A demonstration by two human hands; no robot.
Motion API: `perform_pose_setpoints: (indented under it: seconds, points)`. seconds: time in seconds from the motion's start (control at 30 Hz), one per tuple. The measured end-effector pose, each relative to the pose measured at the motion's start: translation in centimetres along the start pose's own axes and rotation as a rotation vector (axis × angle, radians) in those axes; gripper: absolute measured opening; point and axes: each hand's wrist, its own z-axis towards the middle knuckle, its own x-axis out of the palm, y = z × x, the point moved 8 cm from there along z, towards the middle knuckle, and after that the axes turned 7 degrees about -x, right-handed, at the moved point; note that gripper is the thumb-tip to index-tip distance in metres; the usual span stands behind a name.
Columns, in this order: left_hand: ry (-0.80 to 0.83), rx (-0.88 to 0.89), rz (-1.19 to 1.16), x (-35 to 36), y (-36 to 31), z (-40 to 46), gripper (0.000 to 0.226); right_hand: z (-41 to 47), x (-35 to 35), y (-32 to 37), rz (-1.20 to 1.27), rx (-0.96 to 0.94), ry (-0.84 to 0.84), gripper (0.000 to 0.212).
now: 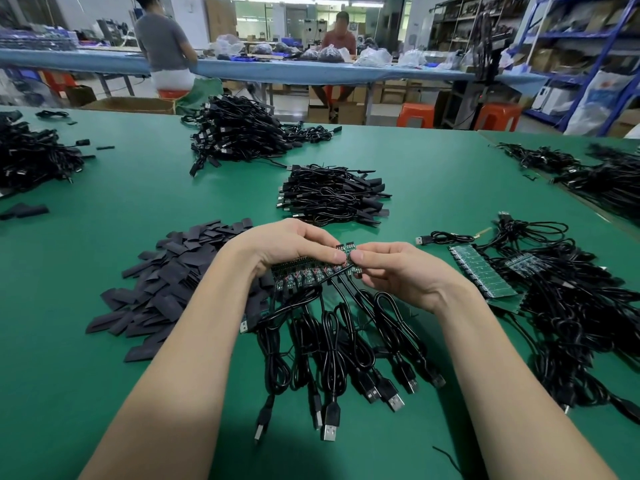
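A: Left hand, state of the fingers?

B: Curled down over a strip of small green boards. The strip is gripped along its far edge under the fingers. The thumb cannot be made out.

A: Right hand?

B: Narrow pinch. The end board is held between thumb and forefinger, right at the left fingertips. The other fingers are loosely curled beneath it. The end board appears tipped up from the rest of the strip.

A: Where is the strip held?

B: Above the table, between the two hands, with the knuckles of both nearly touching over it.

A: Anything attached?

B: A black cable is joined to each board. The cables drop from under the fingers and are fanned out on the table toward the wrists and forearms. Their plugs lie farthest from the fingers, between the forearms.

A: What is noted around the hands?

B: Left of the left fingers, a pile of flat black sleeves is spread out; its near edge lies just beside the left wrist. Beyond the fingertips, well apart, a bundle of coiled cables is stacked. Right of the right hand, green panels are laid on a heap of more cables. One loose cable is seen just past the right knuckles.
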Motion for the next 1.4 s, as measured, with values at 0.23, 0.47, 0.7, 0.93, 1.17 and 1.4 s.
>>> perform_pose_setpoints:
  seconds: [0.23, 0.47, 0.7, 0.93, 1.17, 1.4]
  points:
    - [0.060, 0.088, -0.075, 0.5, -0.8, -0.5, 0.037, -0.3, 1.0, -0.3, 0.112, 0.008, 0.063, 0.010]
    - [0.028, 0.075, -0.107, 1.0, -1.0, -0.2, 0.030, -0.6, 0.0, 0.0, 0.081, 0.021, 0.018, 0.007]
    - [0.068, 0.096, -0.145, 1.5, -1.2, -0.5, 0.027, -0.7, 0.4, -1.1, 0.251, 0.106, 0.020, 0.012]
    - [0.009, -0.021, -0.094, 1.3, 0.5, 0.3, 0.037, -0.6, -0.9, 0.1, -0.120, 0.083, -0.080, 0.014]
    - [-0.124, -0.144, -0.119, 0.2, 1.5, 0.7, 0.050, -0.5, -1.7, 3.4, -0.497, -0.164, -0.328, 0.017]
    - [-0.202, -0.060, -0.171, 0.1, 0.9, 1.0, 0.020, -2.1, -2.5, 5.8, -0.327, -0.258, -0.314, 0.010]
